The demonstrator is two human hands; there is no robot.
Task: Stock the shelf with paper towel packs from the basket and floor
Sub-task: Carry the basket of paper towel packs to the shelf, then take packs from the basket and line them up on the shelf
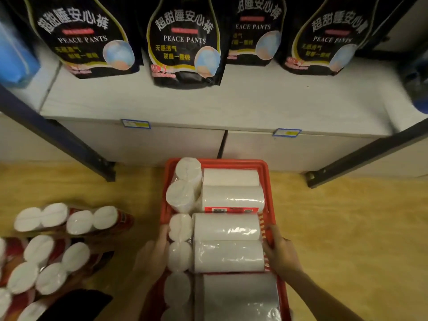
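Head view: red basket [266, 172] sits on the floor before the shelf [208, 105], full of paper towel packs. Left hand [152, 253] and right hand [281, 251] clasp the middle pack [228, 242] at its ends, fingers lightly curled. More packs [53, 249] lie left.

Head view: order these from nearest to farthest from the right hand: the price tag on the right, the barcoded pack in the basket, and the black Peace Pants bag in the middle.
From the right hand:
1. Barcoded pack, in the basket just ahead of the hand.
2. Right price tag, on the shelf edge above the basket.
3. Middle Peace Pants bag, standing on the shelf, farthest back.
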